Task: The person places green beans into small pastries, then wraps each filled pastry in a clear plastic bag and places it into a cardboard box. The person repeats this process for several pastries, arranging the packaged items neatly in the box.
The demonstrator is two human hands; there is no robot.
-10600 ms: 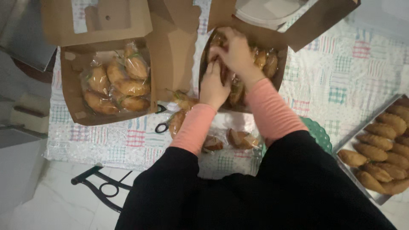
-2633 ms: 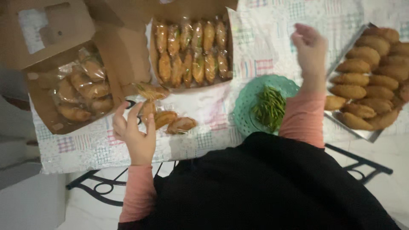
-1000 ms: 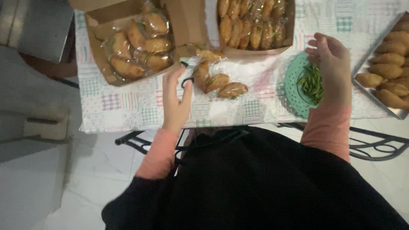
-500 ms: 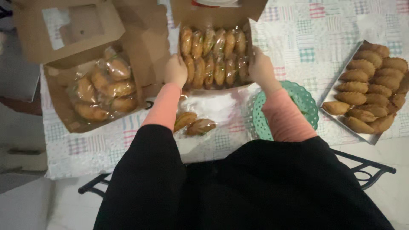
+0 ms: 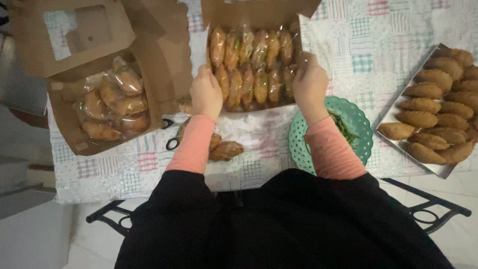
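Cardboard sides of a full pastry box (image 5: 214, 20) sit under both palms: the left hand (image 5: 206, 93) and right hand (image 5: 309, 84) are closed around its near corners, gripping the box where it rests at the table's middle. Two rows of wrapped pastries (image 5: 251, 65) fill it, so packing this box looks finished. A second box (image 5: 107, 107) at left is partly filled. Loose wrapped pastries (image 5: 225, 149) lie beside scissors (image 5: 172, 134), a green plate (image 5: 358, 124) holds chillies, and a tray of unwrapped pastries (image 5: 438, 114) waits at right.

Brown cardboard boxes (image 5: 164, 65), golden-brown pastries (image 5: 433, 117), teal plate (image 5: 361, 130), pastel checked tablecloth (image 5: 368, 45), salmon-pink sleeves (image 5: 194, 144).
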